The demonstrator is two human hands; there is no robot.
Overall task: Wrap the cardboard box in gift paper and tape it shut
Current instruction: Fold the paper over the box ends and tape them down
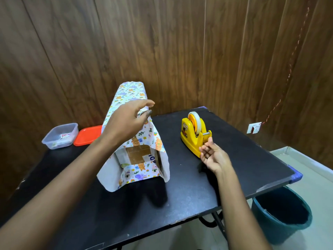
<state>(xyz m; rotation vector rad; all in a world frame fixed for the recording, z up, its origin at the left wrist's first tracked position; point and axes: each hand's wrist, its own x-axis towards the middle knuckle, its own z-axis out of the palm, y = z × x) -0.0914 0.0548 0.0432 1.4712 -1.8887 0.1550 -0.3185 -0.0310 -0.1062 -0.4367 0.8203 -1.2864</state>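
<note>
The cardboard box lies on the black table, draped in gift paper printed with small animals. The paper's near end stands open and shows the brown cardboard and its tape strip. My left hand hovers at the upper side of the paper with fingers stretched forward and thumb below them. Whether it touches the paper is unclear. My right hand is palm up with loosely curled fingers, and its fingertip is at the cutter end of the yellow tape dispenser. I see no tape strip in either hand.
A clear plastic container and a red lid sit at the table's far left edge. A dark teal bucket stands on the floor under the right corner. Wood panelling rises behind the table, with a wall socket at the right.
</note>
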